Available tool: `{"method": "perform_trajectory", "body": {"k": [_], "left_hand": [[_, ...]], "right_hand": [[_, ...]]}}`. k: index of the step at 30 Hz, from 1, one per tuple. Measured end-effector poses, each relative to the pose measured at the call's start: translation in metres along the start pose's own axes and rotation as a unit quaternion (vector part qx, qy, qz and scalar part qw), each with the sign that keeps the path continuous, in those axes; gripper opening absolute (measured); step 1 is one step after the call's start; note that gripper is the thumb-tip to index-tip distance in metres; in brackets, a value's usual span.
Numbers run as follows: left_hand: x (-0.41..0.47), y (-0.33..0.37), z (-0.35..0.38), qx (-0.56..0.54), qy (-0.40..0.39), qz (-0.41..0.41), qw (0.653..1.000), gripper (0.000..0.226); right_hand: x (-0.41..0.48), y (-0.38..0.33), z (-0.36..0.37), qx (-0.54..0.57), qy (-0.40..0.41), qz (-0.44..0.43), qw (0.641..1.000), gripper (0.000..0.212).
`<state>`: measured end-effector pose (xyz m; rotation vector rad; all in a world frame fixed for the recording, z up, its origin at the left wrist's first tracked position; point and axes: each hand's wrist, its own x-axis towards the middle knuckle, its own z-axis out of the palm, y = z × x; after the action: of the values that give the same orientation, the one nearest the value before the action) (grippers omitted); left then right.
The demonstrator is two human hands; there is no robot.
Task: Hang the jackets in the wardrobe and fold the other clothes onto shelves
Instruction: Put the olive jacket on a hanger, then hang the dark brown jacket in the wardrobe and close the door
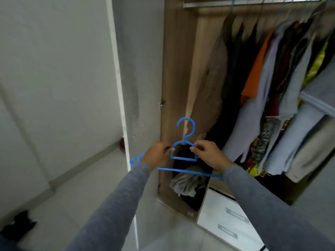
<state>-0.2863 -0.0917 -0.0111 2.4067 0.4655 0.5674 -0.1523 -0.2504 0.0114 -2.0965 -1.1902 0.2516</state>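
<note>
An empty blue plastic hanger point(186, 134) is held upright in front of the open wardrobe, hook pointing up. My left hand point(158, 156) grips its left shoulder bar. My right hand point(210, 154) pinches the right side of its neck loop. The hanger's bottom bar runs under both wrists. Behind it, several garments point(268, 84) hang from the metal rail point(235, 3) at the top. Crumpled clothes point(188, 182) lie in a heap on the wardrobe floor below the hanger.
The grey wardrobe door point(139, 69) stands open on the left, its edge close to my left hand. White drawers point(223, 216) sit at the lower right. A dark item point(18, 225) lies on the pale tiled floor at the lower left.
</note>
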Motion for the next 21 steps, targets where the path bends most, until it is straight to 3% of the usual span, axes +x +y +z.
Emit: {"method": "perform_trajectory", "body": {"k": [7, 12, 21], "left_hand": [[-0.128, -0.055, -0.07, 0.011, 0.062, -0.149, 0.987, 0.019], [-0.231, -0.111, -0.15, 0.028, 0.131, -0.239, 0.962, 0.018], [-0.423, -0.214, -0.312, 0.06, 0.223, -0.326, 0.917, 0.016]], "right_hand": [[-0.006, -0.082, 0.104, 0.051, -0.163, -0.048, 0.984, 0.026], [-0.016, -0.193, 0.205, 0.101, -0.227, -0.14, 0.959, 0.018], [-0.058, -0.402, 0.396, 0.23, -0.339, -0.206, 0.888, 0.006]]}}
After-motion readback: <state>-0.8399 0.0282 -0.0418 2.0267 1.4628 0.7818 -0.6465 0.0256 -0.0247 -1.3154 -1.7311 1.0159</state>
